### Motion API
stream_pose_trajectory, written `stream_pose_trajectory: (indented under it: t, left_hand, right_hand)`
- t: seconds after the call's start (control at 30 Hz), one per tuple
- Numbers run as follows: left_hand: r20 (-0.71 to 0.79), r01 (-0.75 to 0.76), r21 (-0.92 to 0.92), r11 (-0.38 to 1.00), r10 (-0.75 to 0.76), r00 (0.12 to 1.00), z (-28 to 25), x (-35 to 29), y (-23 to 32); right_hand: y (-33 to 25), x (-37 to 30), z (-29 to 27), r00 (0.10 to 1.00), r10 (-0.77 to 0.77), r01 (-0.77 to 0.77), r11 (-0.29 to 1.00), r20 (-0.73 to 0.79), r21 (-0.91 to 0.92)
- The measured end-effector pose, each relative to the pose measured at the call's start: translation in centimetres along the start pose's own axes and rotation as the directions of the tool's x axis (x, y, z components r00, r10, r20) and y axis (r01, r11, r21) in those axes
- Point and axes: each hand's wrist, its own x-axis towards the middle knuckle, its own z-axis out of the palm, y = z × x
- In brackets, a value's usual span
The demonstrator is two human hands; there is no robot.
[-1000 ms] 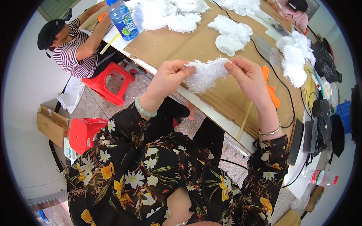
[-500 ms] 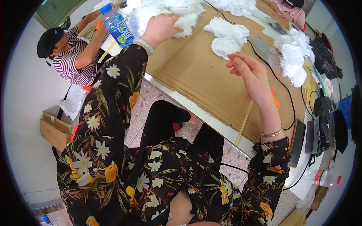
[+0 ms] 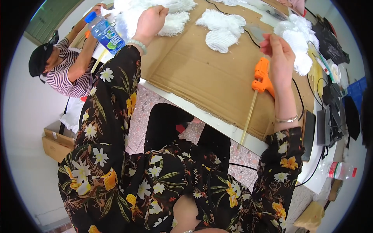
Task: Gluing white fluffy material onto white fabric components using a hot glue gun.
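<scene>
My left hand (image 3: 150, 24) is over the edge of a heap of white fluffy pieces (image 3: 176, 24) at the far left of the table. Its fingers are curled in, and whatever they may hold is hidden. My right hand (image 3: 280, 54) is raised at the right with thumb and fingertips pinched together; nothing clear shows between them. Next to that wrist an orange glue gun (image 3: 262, 75) lies on a brown cardboard sheet (image 3: 194, 73), a long yellowish glue stick (image 3: 250, 118) coming out of its back. Another white fluffy piece (image 3: 223, 29) rests on the cardboard between my hands.
A bottle (image 3: 107, 34) with a blue cap stands by my left wrist. Beyond it sits a person in a striped shirt (image 3: 62, 79). More white fluff (image 3: 297, 42), a black bag (image 3: 330, 40) and dark cables are at the right. A clear bottle (image 3: 340, 170) lies lower right.
My right hand has moved farther away and to the right, uncovering the glue gun. My left hand's fingers, stretched and blurred before, are now curled in. The view has shifted slightly.
</scene>
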Motion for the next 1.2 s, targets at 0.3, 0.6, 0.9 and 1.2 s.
stream_pose_trajectory:
  t: [0.3,0.6,0.9,1.2]
  left_hand:
    - [0.38,0.009,-0.296,0.955,0.109,0.918,4.2,-2.5,9.7]
    - [0.262,0.001,-0.394,0.919,0.112,0.959,4.3,-2.1,9.1]
    - [0.297,0.294,-0.839,0.457,-0.068,0.953,-2.5,-3.8,12.4]
    - [0.594,0.523,-0.785,-0.332,-0.163,0.788,-3.8,-8.8,14.0]
  right_hand:
    - [1.1,1.5,-2.3,0.974,0.011,-0.008,1.0,-0.227,0.013]
    - [0.3,1.3,-0.8,0.99,0.02,-0.025,0.999,-0.141,-0.035]
    - [-1.1,0.4,1.6,0.96,0.098,-0.037,0.973,0.262,-0.229]
    - [-4.4,0.0,4.4,0.774,0.289,-0.388,0.92,0.564,0.061]
